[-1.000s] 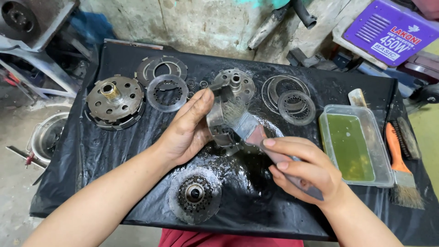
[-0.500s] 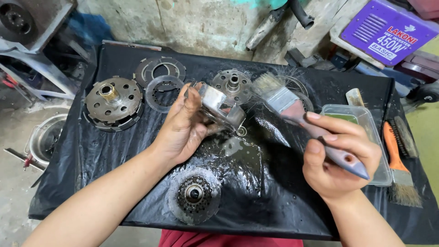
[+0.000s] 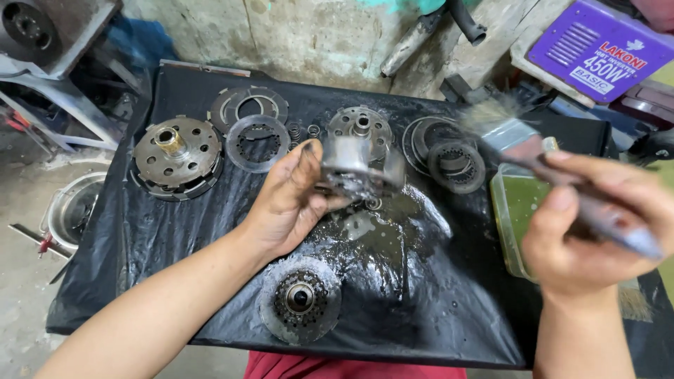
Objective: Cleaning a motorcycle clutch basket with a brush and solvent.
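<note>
The left hand (image 3: 291, 203) grips a wet metal part (image 3: 359, 168) just past its fingertips, while the right hand (image 3: 597, 228), closed around a paintbrush (image 3: 523, 144), holds it with bristles pointing away, over a plastic tub (image 3: 516, 203).

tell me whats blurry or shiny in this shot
Head view: the right hand and its paintbrush are smeared by motion blur, bristles worst; the left hand and the metal part it holds are slightly soft; the wet black sheet throws glare; the parts lying on it stay sharp under even light.
</note>
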